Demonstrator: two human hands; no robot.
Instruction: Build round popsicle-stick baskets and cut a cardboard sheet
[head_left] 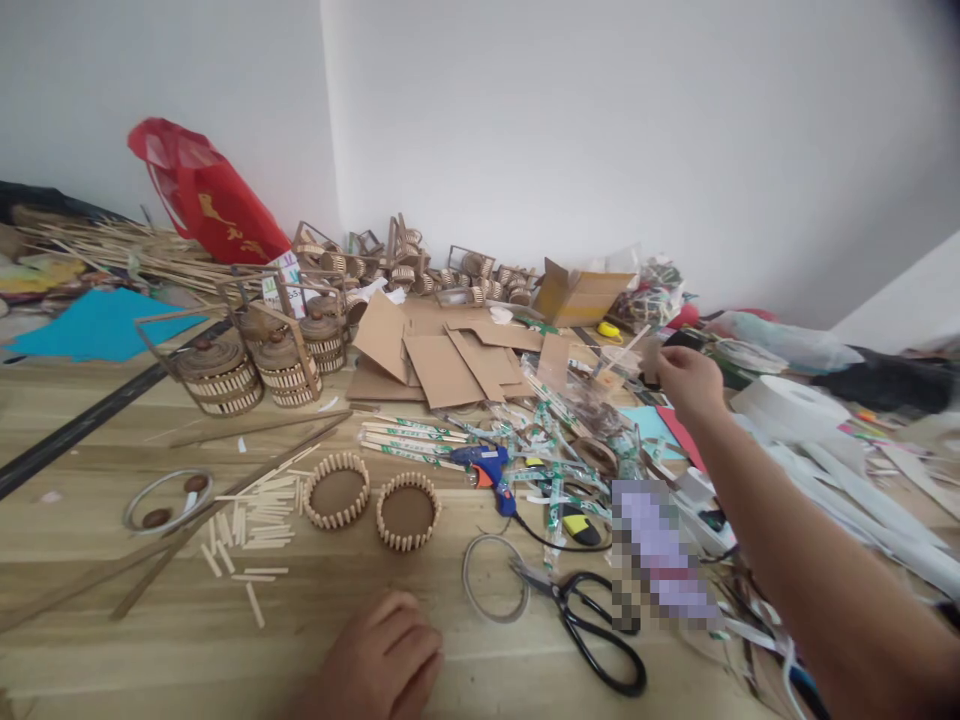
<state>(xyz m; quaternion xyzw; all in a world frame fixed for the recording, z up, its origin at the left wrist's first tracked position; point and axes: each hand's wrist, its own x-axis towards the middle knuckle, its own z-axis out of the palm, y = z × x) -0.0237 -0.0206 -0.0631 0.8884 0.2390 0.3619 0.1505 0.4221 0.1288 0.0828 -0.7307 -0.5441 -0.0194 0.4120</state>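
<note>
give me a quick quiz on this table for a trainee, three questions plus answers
1. Multiple choice: the big black-handled scissors lie
A) in the red bag
B) on the wooden table
C) in the cardboard box

2. True or false: the right hand is farther out over the table than the left hand.

3. Fill in the number: beside the loose short sticks are ___ round bases ringed with upright pegs.

Key: 1 B; 2 true; 3 two
</note>
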